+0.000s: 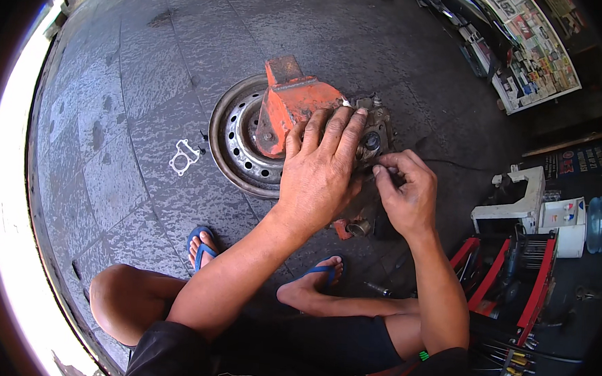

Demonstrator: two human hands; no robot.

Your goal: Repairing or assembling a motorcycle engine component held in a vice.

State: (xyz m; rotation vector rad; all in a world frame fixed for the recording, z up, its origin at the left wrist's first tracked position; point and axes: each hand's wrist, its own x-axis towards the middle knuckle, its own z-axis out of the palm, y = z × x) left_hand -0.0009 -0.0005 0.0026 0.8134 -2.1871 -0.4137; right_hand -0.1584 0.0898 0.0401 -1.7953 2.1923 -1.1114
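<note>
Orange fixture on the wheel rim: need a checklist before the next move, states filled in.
1. Left hand laid over the metal part: ok.
2. Right hand gripping something at the part's edge: cannot tell; the fingertips are there, but any small item is hidden.
3. Part secured to the orange fixture: cannot tell; the left hand covers where they meet.
4. Pale gasket clear of the hands: ok, on the floor left of the wheel rim.
5. Gloves on: not ok, both hands are bare.
</note>
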